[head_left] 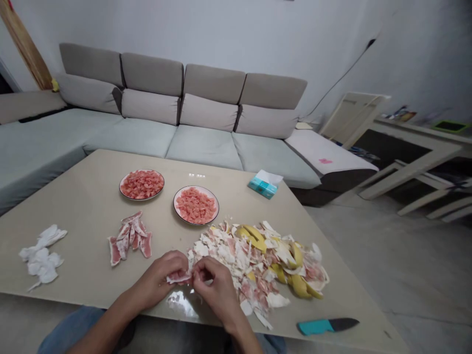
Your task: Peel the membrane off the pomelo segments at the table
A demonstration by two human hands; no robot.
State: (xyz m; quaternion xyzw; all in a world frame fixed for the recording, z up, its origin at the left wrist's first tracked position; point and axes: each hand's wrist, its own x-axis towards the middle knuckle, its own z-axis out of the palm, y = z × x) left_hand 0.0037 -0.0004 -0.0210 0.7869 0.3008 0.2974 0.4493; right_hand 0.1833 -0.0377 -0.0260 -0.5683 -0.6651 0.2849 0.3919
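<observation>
My left hand [162, 275] and my right hand [216, 282] meet near the table's front edge, both with fingers pinched on a pomelo segment [179, 278] of pink flesh and white membrane. Left of them lie several unpeeled pink segments [130, 238]. Just right of my hands spreads a big heap of white pith and yellow rind [261, 260]. Farther back stand two plates of peeled pink flesh, a left plate [142, 185] and a right plate [196, 205].
Crumpled white tissues [42, 255] lie at the table's left. A teal tissue pack [263, 184] sits at the back right. A knife with a teal handle [326, 325] lies at the front right edge. A grey sofa [165, 123] stands behind the beige table [73, 206].
</observation>
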